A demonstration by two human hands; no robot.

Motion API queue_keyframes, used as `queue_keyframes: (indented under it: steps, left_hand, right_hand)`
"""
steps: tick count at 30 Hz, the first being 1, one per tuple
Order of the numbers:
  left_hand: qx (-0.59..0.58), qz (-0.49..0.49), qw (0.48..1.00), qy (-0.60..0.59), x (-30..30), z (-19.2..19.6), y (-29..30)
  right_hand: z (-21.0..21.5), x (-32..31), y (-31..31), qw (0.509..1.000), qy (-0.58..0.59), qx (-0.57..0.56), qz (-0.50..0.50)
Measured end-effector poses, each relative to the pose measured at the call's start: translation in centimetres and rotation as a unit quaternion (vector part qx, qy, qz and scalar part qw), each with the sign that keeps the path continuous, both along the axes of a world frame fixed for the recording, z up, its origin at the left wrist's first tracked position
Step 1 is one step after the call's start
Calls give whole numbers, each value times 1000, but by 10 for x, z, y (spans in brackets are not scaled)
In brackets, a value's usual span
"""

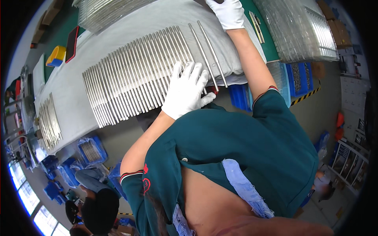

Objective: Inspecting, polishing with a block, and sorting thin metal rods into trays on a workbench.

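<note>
My left hand, in a white glove, lies palm down over the near right end of a row of thin silver metal rods. Its fingers are stretched and apart, and the thumb points right. Two separate rods lie to the right of that row, apart from each other. Beyond them my right hand, also gloved in white, reaches to the far edge of the view. One of its digits stretches left, but the picture's edge cuts off the other fingertips. Whether it holds anything does not show.
A grey cloth covers the table. Plastic-wrapped stacks stand far right and far left. A phone, a yellow tape roll and a smaller rod group lie left. Blue bins sit below the table edge. Another person is lower left.
</note>
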State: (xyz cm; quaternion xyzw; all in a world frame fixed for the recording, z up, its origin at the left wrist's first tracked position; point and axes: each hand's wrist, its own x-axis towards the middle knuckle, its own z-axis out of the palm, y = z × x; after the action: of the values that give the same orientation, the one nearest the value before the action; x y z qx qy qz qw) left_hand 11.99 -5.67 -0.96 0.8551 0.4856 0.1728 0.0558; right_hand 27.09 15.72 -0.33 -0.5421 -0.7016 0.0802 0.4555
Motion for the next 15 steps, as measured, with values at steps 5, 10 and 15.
queue_keyframes:
  steps: [5,10,15]
  left_hand:
    - [32,33,999,3,3,-19,-2]
    - [50,29,998,-1,5,-20,-3]
    - [45,-8,999,-21,5,-18,-7]
  right_hand:
    - [3,-8,-20,987,-153,-38,37]
    - [7,8,-25,983,-70,-64,155]
    - [-8,9,-25,997,-63,-26,44]
